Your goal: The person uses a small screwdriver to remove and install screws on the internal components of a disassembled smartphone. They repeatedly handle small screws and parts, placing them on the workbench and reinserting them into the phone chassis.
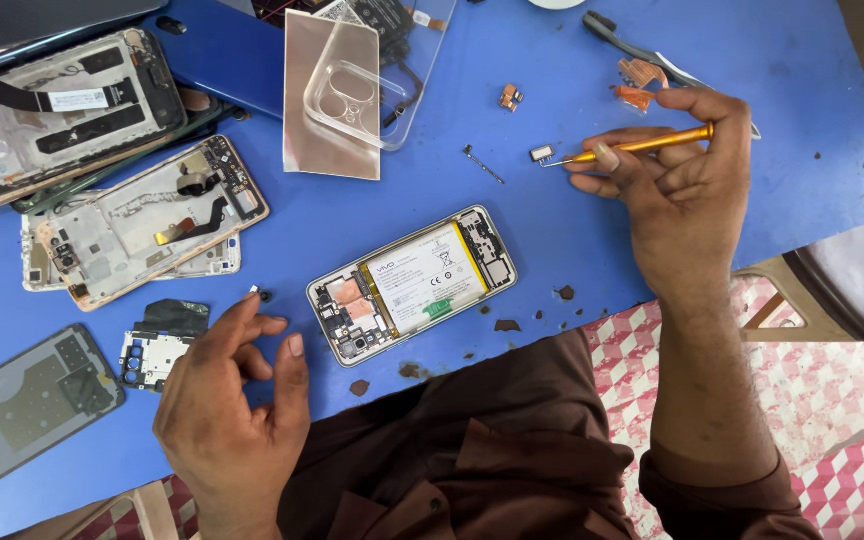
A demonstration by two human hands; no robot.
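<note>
Hands (687, 185) beside opened phone (412, 283)

Between your hands lies the opened phone, and on its battery sits a white rectangular label (422, 276) with dark print, a yellow strip along its far edge and a green patch at the near corner. At the top left, a small white sticker (79, 99) lies across the dismantled phone frame. Farther back, a clear plastic sleeve (404, 50) holds a transparent phone case.
</note>
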